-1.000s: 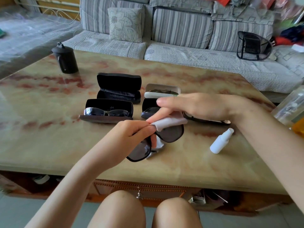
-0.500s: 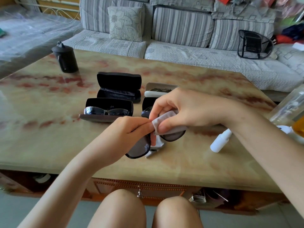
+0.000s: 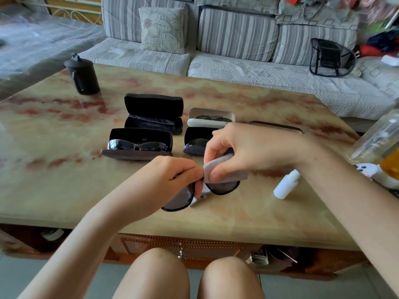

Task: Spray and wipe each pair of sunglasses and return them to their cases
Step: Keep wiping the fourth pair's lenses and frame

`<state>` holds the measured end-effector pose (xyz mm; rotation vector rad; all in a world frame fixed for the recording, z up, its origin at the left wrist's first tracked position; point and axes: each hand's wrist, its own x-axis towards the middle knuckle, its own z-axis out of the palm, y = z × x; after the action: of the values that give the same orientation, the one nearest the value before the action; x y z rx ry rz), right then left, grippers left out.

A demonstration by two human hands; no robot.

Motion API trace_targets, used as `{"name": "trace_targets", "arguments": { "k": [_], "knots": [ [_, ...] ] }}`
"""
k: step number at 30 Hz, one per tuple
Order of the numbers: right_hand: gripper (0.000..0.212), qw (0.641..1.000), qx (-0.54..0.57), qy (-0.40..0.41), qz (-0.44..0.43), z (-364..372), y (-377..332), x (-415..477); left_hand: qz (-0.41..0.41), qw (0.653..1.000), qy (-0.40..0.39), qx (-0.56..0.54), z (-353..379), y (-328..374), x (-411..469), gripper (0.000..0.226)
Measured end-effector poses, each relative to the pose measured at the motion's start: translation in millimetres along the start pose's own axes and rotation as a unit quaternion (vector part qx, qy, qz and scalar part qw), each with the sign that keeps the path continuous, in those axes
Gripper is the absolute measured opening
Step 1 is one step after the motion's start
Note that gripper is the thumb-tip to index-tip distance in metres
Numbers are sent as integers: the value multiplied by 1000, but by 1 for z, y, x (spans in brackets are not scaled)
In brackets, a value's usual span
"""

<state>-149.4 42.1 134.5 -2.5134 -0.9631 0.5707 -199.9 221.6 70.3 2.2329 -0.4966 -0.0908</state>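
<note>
Cleaning day: a seated person wipes a pair of dark-lensed sunglasses at centre frame, over the near part of a marble-patterned desk. The left hand, fingers curled, pinches the frame near the bridge. The right hand pinches a folded pale cloth around the lens on the right of the frame, thumb in front and fingers above.

A small white spray bottle lies on its side on the desk at right, apart from both hands. Behind the hands stand open cases:
- a black case holding a metal-framed pair
- a second black case behind it, with no glasses visible inside
- a white case
- a dark blue case, partly hidden by the right hand

The pair in hand looks light and stiff, with thin rims and glossy lenses that bare fingers would smear. The safest hold appears to be at the bridge or the rim's edge, as here, with cloth between fingers and lens. Light pressure should do. The arms, hidden behind the hands, are likely the weakest part when the pair is folded into its case.
</note>
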Motion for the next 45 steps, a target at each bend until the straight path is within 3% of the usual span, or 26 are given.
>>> {"name": "trace_targets", "arguments": {
  "k": [5, 12, 24, 27, 31, 41, 45],
  "knots": [
    [2, 999, 36, 32, -8, 2, -1, -1, 21, 1000, 10, -7, -2, -2, -2, 37],
    [11, 994, 111, 6, -11, -18, 13, -15, 31, 999, -9, -31, -6, -1, -3, 41],
    [7, 998, 37, 44, -18, 0, -3, -4, 13, 1000, -13, -13, -3, 5, -1, 26],
    [4, 996, 59, 58, -32, 0, -3, -2, 27, 999, -3, -28, -5, 4, -4, 31],
    [16, 992, 87, 72, -51, 2, -1, -2, 30, 998, 4, -47, -5, 5, -4, 38],
    [14, 963, 177, 199, -32, 8, 26, -1, 25, 998, -2, -65, -2, -4, -5, 44],
    [13, 945, 226, 234, -35, 13, 32, -1, 18, 997, 19, -77, 1, -4, -3, 36]
  ]
}}
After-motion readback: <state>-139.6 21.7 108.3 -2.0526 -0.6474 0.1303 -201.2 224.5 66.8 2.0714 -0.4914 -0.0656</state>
